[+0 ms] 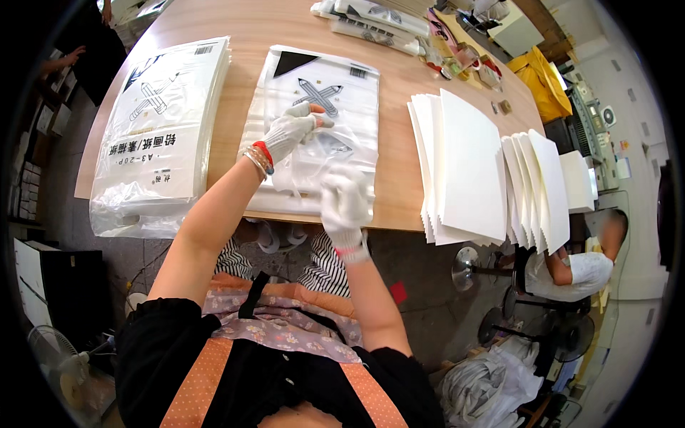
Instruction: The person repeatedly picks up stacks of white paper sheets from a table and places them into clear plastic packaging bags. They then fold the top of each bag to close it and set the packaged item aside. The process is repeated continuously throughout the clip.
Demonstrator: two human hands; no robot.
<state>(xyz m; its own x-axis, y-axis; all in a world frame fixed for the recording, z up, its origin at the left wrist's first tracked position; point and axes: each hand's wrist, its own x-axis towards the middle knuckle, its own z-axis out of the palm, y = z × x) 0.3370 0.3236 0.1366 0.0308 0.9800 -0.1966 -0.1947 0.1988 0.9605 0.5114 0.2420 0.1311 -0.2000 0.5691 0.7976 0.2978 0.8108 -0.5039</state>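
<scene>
White knit gloves, red-cuffed; clear bag; white paper stacks.

Wooden desk with a rounded edge, light finish, evenly lit. Floor was dark grey, with a small red scrap on it. Stool bases stood under the desk's right side. A fan sat low at left beside a white cabinet. Shelves with boxes ran along the left. A yellow bin and a grey machine stood at right, by a pale wall. Pile of white cloth on the floor, lower right.
</scene>
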